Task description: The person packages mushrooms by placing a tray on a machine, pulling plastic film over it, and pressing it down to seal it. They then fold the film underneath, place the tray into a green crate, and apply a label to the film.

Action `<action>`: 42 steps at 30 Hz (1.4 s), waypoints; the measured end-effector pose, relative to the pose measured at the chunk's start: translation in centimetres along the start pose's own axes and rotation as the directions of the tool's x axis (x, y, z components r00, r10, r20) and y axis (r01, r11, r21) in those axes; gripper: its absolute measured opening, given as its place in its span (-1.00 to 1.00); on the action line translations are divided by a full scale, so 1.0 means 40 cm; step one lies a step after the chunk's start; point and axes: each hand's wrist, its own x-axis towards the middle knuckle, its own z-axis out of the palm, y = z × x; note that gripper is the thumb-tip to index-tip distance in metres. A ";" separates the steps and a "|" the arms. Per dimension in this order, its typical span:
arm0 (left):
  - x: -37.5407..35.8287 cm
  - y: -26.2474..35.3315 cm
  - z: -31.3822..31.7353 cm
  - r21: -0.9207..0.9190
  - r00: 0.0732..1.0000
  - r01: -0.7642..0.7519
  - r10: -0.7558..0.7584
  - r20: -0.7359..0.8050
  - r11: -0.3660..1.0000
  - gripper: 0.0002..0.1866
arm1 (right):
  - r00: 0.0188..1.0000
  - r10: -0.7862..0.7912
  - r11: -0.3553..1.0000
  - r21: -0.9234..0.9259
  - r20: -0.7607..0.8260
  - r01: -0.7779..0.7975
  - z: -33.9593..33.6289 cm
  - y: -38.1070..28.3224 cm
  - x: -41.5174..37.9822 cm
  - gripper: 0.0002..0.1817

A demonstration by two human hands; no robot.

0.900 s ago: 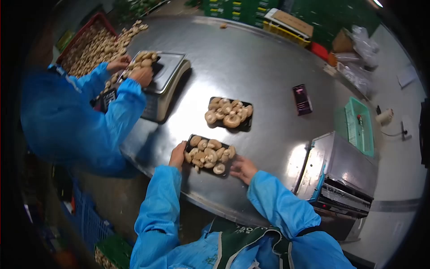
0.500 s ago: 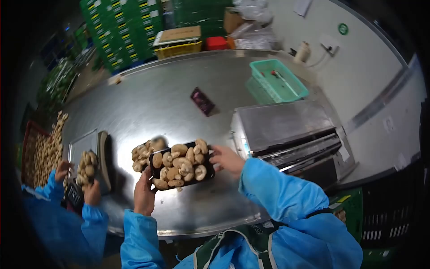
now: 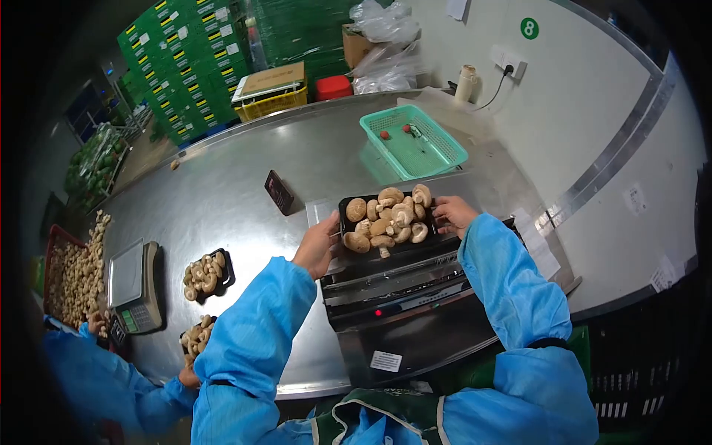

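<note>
A black tray (image 3: 343, 216) piled with shiitake mushrooms (image 3: 400, 215) is between my two hands. My left hand (image 3: 317, 246) grips its left end, and my right hand (image 3: 453, 215) has the fingers closed on its right end. The tray is over a metal wrapping machine (image 3: 415, 305) with a lit red light, and hides part of the machine's top. One mushroom stem pokes over the tray's near edge.
Left on the steel table (image 3: 245, 237) sit another mushroom tray (image 3: 228, 276), a scale (image 3: 141, 289) and loose mushrooms (image 3: 74, 274). A co-worker's hand (image 3: 190, 377) is at a further tray. Behind the machine stands a green basket (image 3: 386, 152); a phone-like dark object (image 3: 279, 192) is left of it.
My hands have carried the mushroom tray rightward from the table to over the machine. The view has turned right. The co-worker's hands have left the scale, one now at a tray nearer me.
</note>
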 end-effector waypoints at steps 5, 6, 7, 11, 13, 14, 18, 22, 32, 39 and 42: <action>-0.006 -0.042 0.021 0.084 0.988 0.074 -0.062 -0.138 0.994 -0.46 | 0.999 -0.031 1.000 0.000 0.035 0.031 -0.050 0.025 0.011 -0.58; -0.020 -0.050 0.004 0.118 0.983 0.087 -0.066 -0.168 0.989 -0.45 | 0.998 -0.028 1.000 -0.004 0.055 0.028 -0.070 0.027 -0.004 -0.58; -0.051 -0.050 -0.016 0.133 0.986 0.049 -0.027 -0.165 0.990 -0.47 | 0.976 -0.195 0.962 -0.174 0.095 0.209 -0.108 0.027 -0.030 -0.57; -0.163 -0.035 -0.098 0.485 0.962 -0.064 0.182 -0.201 0.872 -0.53 | 0.851 -0.419 0.666 -0.528 0.318 0.526 -0.244 0.028 -0.152 -0.59; -0.163 -0.009 -0.108 0.501 0.945 -0.046 0.200 -0.258 0.864 -0.52 | 0.930 -0.245 0.864 -0.374 0.275 0.338 -0.263 0.047 -0.162 -0.61; -0.143 0.002 -0.099 0.480 0.947 -0.063 0.204 -0.249 0.875 -0.49 | 0.924 -0.242 0.861 -0.374 0.295 0.345 -0.246 0.051 -0.147 -0.61; -0.005 -0.013 -0.044 0.223 0.974 0.006 0.044 -0.221 0.975 -0.30 | 0.921 -0.318 0.876 -0.302 0.223 0.376 -0.127 0.045 -0.111 -0.59; 0.027 -0.023 0.029 0.195 0.988 0.050 -0.020 -0.150 0.979 -0.23 | 0.921 -0.364 0.882 -0.266 0.138 0.388 -0.062 0.060 -0.041 -0.55; -0.089 -0.015 -0.036 0.648 0.980 -0.143 0.198 -0.012 0.748 -0.40 | 0.847 -0.512 0.661 -0.564 0.143 0.495 -0.129 0.040 -0.071 -0.66; -0.227 0.010 -0.114 0.819 0.754 -0.499 0.325 0.571 -0.283 -0.65 | 0.645 -0.464 -0.045 -0.743 0.607 0.668 -0.285 0.044 -0.233 -0.67; -0.193 0.008 -0.078 0.673 0.721 -0.562 0.114 0.684 -0.481 -0.63 | 0.603 -0.390 -0.215 -0.706 0.695 0.675 -0.279 0.042 -0.201 -0.64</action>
